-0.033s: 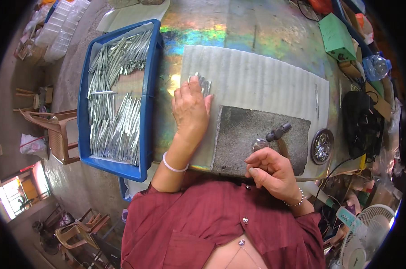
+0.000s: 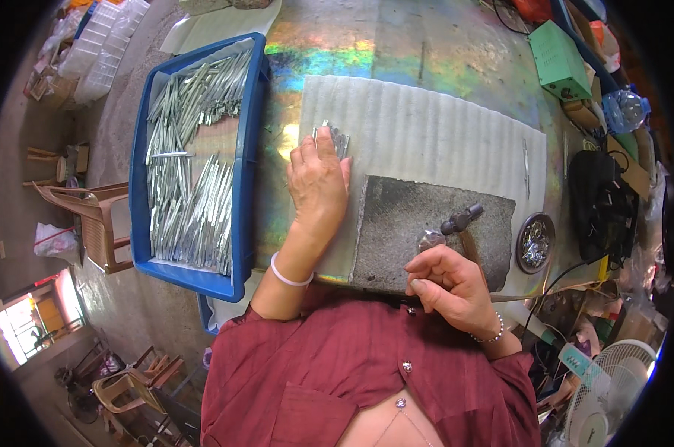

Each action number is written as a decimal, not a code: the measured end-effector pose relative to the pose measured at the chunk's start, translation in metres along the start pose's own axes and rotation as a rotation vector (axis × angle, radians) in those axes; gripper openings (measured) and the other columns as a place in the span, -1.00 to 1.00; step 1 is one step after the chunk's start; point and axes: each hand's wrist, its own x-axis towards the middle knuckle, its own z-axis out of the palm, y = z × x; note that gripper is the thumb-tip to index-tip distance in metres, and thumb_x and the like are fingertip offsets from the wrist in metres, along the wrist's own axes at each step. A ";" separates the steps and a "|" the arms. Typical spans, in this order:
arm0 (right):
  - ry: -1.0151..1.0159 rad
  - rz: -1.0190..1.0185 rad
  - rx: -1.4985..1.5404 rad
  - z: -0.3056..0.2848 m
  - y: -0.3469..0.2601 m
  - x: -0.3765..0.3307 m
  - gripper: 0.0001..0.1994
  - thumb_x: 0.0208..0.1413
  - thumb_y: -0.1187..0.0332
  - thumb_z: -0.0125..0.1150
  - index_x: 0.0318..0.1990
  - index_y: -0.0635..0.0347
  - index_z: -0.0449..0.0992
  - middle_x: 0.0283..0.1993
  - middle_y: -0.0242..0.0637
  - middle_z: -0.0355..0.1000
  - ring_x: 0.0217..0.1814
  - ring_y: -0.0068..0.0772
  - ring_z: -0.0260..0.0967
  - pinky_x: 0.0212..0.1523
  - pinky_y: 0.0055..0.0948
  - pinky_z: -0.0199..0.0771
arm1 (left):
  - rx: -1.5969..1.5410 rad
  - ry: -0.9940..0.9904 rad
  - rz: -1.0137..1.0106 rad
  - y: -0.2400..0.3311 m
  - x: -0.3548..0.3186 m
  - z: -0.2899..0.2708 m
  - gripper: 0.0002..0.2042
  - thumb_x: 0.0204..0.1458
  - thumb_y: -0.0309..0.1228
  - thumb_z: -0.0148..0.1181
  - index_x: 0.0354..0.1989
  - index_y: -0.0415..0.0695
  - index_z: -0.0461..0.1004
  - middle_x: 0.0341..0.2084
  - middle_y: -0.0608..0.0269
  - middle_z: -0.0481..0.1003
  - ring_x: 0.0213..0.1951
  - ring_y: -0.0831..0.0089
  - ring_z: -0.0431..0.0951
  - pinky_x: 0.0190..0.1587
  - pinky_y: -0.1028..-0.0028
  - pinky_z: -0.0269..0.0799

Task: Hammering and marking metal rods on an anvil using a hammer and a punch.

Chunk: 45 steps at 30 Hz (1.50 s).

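Head view: metal strips (image 2: 342, 143), 1 small bunch, lie on the white foam sheet (image 2: 419, 119) R of the blue tray (image 2: 239, 223), directly under L hand (image 2: 316, 182) & poking out past its fingers; long axes run approx. away from the body. L hand is nearer by far; R hand (image 2: 450, 287) is well apart, over the near edge of the dark slab (image 2: 400, 223), by the hammer (image 2: 462, 217). L pose: palm down, fingers fwd, bent; can't tell if grip pinches. R: half-curled, thumb nr forefinger, contents unclear.
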 end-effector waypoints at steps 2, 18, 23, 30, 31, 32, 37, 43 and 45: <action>-0.035 -0.003 0.006 -0.001 0.000 0.001 -0.79 0.14 0.55 0.04 -0.07 0.31 0.31 -0.32 -0.31 0.39 -0.41 -0.71 0.30 -0.46 -0.73 0.30 | 0.128 0.035 0.018 -0.001 -0.004 0.018 -0.62 0.00 -0.41 0.09 0.01 -0.25 0.25 -0.17 -0.08 0.38 -0.18 0.07 0.40 -0.17 0.23 0.36; -0.132 -0.141 -0.092 -0.008 0.007 -0.014 -0.83 0.14 0.51 0.05 -0.12 0.36 0.34 -0.36 -0.31 0.43 -0.42 -0.70 0.34 -0.43 -0.68 0.35 | -0.016 -0.113 -0.102 -0.030 0.034 0.006 -0.44 -0.16 -0.59 0.13 0.07 -0.30 0.09 -0.17 -0.21 0.36 -0.15 -0.12 0.41 -0.11 0.14 0.37; -0.154 -0.084 -0.116 -0.011 0.013 -0.010 -0.83 0.13 0.47 0.07 -0.16 0.35 0.37 -0.35 -0.28 0.45 -0.35 -0.67 0.37 -0.36 -0.61 0.40 | -0.197 -0.072 -0.152 -0.033 0.031 -0.008 -0.52 -0.13 -0.62 0.02 0.04 -0.26 0.09 -0.20 -0.25 0.39 -0.16 -0.13 0.45 -0.13 0.17 0.37; -0.087 -0.153 -0.260 -0.009 0.021 0.008 -0.71 0.13 0.49 0.04 0.01 0.34 0.26 -0.17 -0.22 0.44 -0.42 -0.66 0.37 -0.40 -0.64 0.40 | -0.695 0.156 -0.095 0.007 0.023 -0.062 -0.55 -0.03 -0.69 -0.03 0.07 -0.23 0.09 -0.25 0.05 0.36 -0.29 0.39 0.45 -0.24 0.42 0.42; -0.027 -0.215 -0.320 -0.008 0.022 0.009 -0.67 0.12 0.49 0.05 0.04 0.33 0.24 -0.11 -0.19 0.44 -0.39 -0.64 0.38 -0.35 -0.62 0.42 | -0.693 0.159 -0.103 0.016 0.020 -0.072 -0.55 -0.03 -0.69 -0.03 0.07 -0.23 0.09 -0.25 0.05 0.36 -0.29 0.39 0.45 -0.24 0.42 0.42; -0.034 -0.210 -0.322 -0.007 0.021 0.010 -0.67 0.12 0.49 0.05 0.04 0.33 0.24 -0.11 -0.19 0.44 -0.39 -0.64 0.38 -0.35 -0.62 0.42 | -0.870 0.209 -0.101 0.027 0.016 -0.081 -0.54 -0.02 -0.70 -0.02 0.09 -0.23 0.08 -0.22 0.06 0.36 -0.28 0.44 0.44 -0.25 0.47 0.42; 0.073 -0.246 -0.264 -0.005 0.027 0.004 -0.68 0.08 0.50 0.09 0.01 0.34 0.28 -0.13 -0.12 0.46 -0.27 -0.52 0.45 -0.27 -0.54 0.45 | -1.060 0.299 0.244 0.062 -0.016 -0.079 -0.41 -0.04 -0.72 0.06 0.17 -0.18 -0.04 -0.19 -0.02 0.40 -0.32 0.45 0.45 -0.26 0.51 0.43; 0.296 -0.352 -0.114 -0.002 0.007 -0.009 -0.75 0.12 0.57 0.03 -0.03 0.33 0.32 -0.17 -0.24 0.43 -0.16 -0.55 0.42 -0.21 -0.60 0.45 | -1.037 0.142 0.609 0.060 -0.047 -0.044 -0.23 -0.11 -0.74 0.11 0.25 -0.12 -0.20 -0.32 -0.01 0.45 -0.41 0.33 0.48 -0.37 0.44 0.44; 0.303 -0.375 -0.138 -0.001 0.006 -0.009 -0.75 0.12 0.57 0.04 -0.04 0.35 0.31 -0.16 -0.23 0.43 -0.13 -0.55 0.41 -0.18 -0.59 0.45 | -1.094 0.116 0.584 0.061 -0.052 -0.044 -0.22 -0.12 -0.75 0.11 0.25 -0.12 -0.20 -0.35 0.02 0.44 -0.40 0.32 0.48 -0.37 0.43 0.44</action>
